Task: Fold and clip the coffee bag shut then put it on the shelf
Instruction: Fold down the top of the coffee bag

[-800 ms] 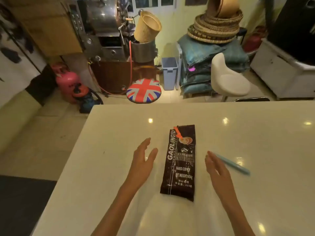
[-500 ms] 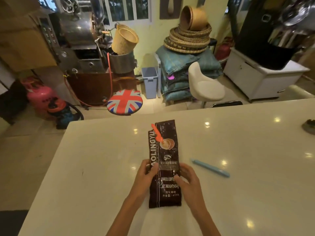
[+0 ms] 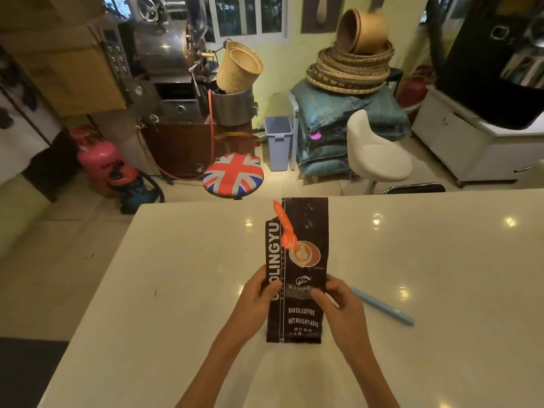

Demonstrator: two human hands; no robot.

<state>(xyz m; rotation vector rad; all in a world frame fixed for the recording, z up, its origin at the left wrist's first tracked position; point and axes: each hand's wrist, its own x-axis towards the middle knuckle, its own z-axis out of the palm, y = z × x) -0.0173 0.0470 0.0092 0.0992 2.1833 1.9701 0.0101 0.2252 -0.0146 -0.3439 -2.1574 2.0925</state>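
Note:
A dark brown coffee bag (image 3: 303,231) with white lettering stands raised off the white table (image 3: 176,275), its top pointing away from me. My left hand (image 3: 256,298) grips its left edge at mid-height. My right hand (image 3: 338,301) grips the right edge at the same height. An orange tag (image 3: 284,228) sticks out near the bag's upper left. A light blue clip bar (image 3: 382,306) lies on the table just right of my right hand.
Beyond the table's far edge stand a Union Jack stool (image 3: 233,175), a white chair (image 3: 376,154), a blue bin (image 3: 278,142), stacked sacks with woven baskets (image 3: 350,66), a pink gas cylinder (image 3: 100,160) and a metal roasting machine (image 3: 164,63).
Both hands closed in from either side of the flat-lying bag, took hold of its edges and lifted its top end up. The view tilted upward.

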